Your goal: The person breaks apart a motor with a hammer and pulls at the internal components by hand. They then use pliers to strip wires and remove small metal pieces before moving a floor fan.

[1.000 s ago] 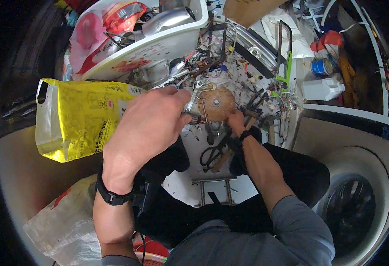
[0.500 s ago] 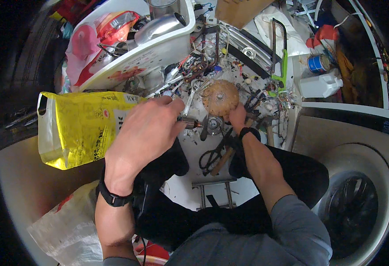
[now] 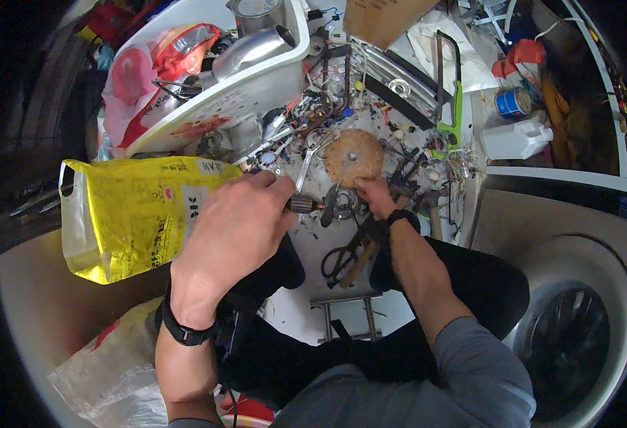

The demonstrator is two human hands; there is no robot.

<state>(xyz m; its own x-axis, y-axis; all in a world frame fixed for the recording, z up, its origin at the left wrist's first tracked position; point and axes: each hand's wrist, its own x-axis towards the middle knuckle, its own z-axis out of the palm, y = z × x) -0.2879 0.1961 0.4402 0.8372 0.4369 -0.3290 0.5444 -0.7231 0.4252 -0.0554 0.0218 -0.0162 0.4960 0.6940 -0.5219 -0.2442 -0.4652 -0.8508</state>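
My left hand (image 3: pixel 238 232) is closed around a tool with a dark ribbed cylindrical end (image 3: pixel 303 205); the rest of it is hidden in the grip. Its coppery tip points right, toward a small round metal part (image 3: pixel 342 204). My right hand (image 3: pixel 375 196) has its fingers bent together at the lower edge of a round brown disc (image 3: pixel 354 158) with a metal centre. Whether these fingers pinch the disc or only rest against it, I cannot tell. A metal wrench (image 3: pixel 306 167) lies left of the disc. Black-handled scissors (image 3: pixel 340 262) lie below the metal part.
A yellow bag (image 3: pixel 135 221) stands left of my left hand. A white tub (image 3: pixel 213 118) with metal vessels is at the far left. A green hacksaw (image 3: pixel 457 118), a white jug (image 3: pixel 517 139) and a blue can (image 3: pixel 513 103) are at the right, above a washing machine (image 3: pixel 570 214). Loose wires and small parts surround the disc.
My right fingers have shifted slightly left along the disc's lower edge. The left hand with its tool sits slightly lower in the picture.
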